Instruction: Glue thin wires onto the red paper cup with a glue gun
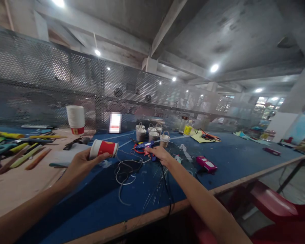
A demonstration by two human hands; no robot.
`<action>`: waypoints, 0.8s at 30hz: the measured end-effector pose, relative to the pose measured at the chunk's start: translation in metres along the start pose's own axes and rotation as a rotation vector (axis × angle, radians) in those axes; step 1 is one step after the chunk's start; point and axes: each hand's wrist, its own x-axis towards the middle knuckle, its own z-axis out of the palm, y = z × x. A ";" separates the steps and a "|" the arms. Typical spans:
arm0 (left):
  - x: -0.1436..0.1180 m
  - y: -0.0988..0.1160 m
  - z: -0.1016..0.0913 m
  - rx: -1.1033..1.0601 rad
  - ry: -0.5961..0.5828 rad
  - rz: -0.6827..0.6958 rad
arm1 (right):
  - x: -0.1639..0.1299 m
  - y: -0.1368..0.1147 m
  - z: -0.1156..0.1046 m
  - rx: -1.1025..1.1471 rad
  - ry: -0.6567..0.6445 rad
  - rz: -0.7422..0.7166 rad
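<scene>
One cup (pixel 107 149) lies sideways, pinched by left hand (pixel 84 162); right hand (pixel 161 154) clasps glue gun (pixel 143 145), apparently pointing left.

No text can be read; marks on the held cup (pixel 108 149), stacked cups (pixel 75 117) and yellow label (pixel 187 130) are too blurred.

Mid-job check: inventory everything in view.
paper cup: 1, white-red, left hand
cup stack: 1, white-red, left rear
glue gun: 1, blue, right hand
buckets: about 5, greyish, centre rear
wire: count unclear, grey, centre
case: 1, magenta, right
sheet: 1, yellow, right rear
stick tools: several, mixed, left
tabletop: 1, blue, centre
screen: 1, grey, behind
chair: 1+, red, lower right
lights: several, white, overhead
left hand: 1, bare, left
right hand: 1, bare, centre
</scene>
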 end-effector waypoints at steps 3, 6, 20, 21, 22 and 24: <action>0.002 -0.004 -0.001 0.003 -0.011 -0.007 | 0.006 -0.002 -0.001 0.010 0.006 0.047; 0.001 -0.004 -0.001 0.001 -0.006 -0.009 | 0.011 -0.003 -0.001 0.008 0.012 0.063; -0.006 0.011 0.003 -0.038 0.001 -0.020 | 0.027 -0.008 0.018 -0.347 0.156 -0.021; -0.006 0.009 0.003 -0.028 0.004 -0.020 | 0.028 -0.008 0.018 -0.387 0.165 -0.029; -0.005 0.007 0.003 -0.017 0.006 -0.025 | 0.029 -0.007 0.018 -0.428 0.174 -0.036; -0.004 0.003 0.003 -0.005 0.010 -0.044 | 0.032 -0.007 0.016 -0.513 0.188 -0.044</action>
